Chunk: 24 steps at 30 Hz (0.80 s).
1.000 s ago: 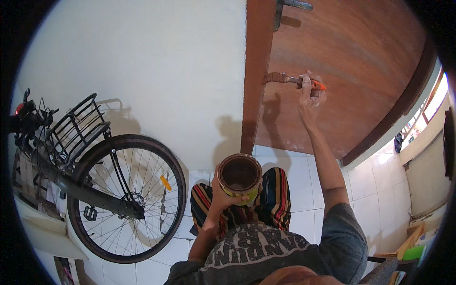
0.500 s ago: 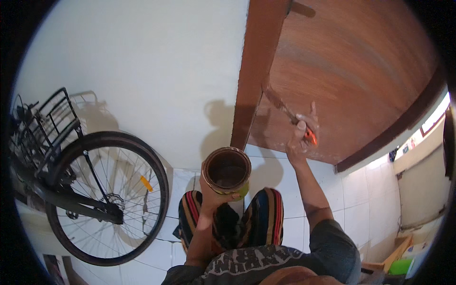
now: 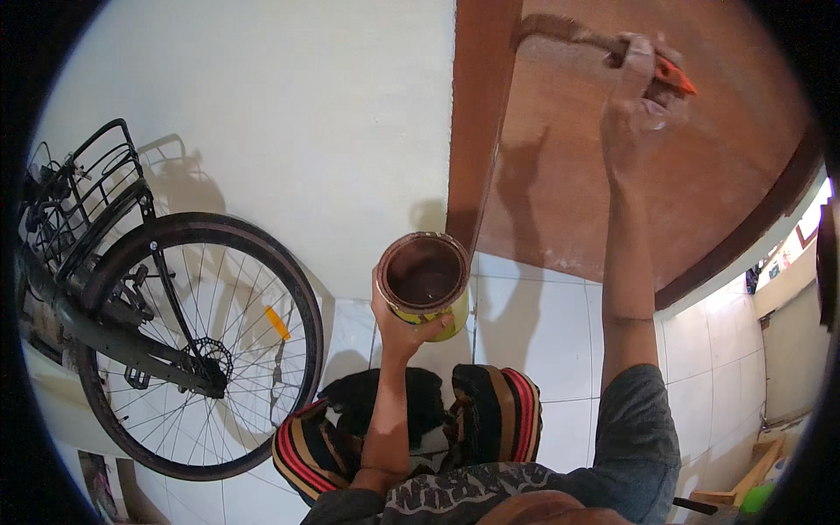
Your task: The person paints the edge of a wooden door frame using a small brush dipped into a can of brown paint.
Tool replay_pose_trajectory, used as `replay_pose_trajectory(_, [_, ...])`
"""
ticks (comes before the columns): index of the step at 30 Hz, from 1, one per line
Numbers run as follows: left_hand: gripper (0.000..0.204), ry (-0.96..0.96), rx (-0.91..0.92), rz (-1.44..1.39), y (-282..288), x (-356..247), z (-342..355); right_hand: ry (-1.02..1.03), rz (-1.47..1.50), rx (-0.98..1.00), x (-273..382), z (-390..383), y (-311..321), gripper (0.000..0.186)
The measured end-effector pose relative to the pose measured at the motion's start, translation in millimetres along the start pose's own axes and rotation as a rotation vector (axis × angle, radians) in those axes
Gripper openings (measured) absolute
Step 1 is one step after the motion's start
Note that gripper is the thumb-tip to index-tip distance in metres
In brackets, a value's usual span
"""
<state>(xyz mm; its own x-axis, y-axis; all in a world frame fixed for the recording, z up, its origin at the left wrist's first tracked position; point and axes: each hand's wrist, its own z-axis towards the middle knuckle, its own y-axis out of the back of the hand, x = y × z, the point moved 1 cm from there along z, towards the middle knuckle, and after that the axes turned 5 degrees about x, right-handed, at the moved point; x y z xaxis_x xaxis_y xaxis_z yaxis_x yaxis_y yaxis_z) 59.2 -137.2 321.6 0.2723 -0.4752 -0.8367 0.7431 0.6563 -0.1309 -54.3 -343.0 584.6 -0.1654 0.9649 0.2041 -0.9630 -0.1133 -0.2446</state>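
Observation:
My left hand (image 3: 404,328) is closed round a yellow-green paint can (image 3: 456,317), held upright in front of my knees. Brown paint coats its rim and inner wall. Up at the right, my right hand (image 3: 643,101) grips a paintbrush (image 3: 669,74) by its orange-tipped handle. The dark bristles point left and meet the brown door (image 3: 577,166) near its edge by the brown door frame (image 3: 477,105). Part of the handle is hidden by my fingers.
A bicycle (image 3: 192,350) with a black rack stands at the left, by the cream wall (image 3: 306,122). White floor tiles (image 3: 560,350) lie below the door. A wooden piece (image 3: 744,477) and a green object (image 3: 758,498) sit at the lower right.
My right hand has moved up the door with the brush, and that arm is more stretched out. The paint can sits slightly higher in view. My knees have spread apart.

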Motion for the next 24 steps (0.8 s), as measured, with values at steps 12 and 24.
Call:
replay_pose_trajectory(12, [0.098, 0.016, 0.076, 0.142, 1, 22, -18, -0.172, -0.176, 0.408, 12, -127, 71, 0.014])
replay_pose_trajectory(24, [0.105, 0.208, 0.169, 0.023, 1, 91, -63, -0.303, -0.162, 1.529, 68, -190, 78, 0.016])
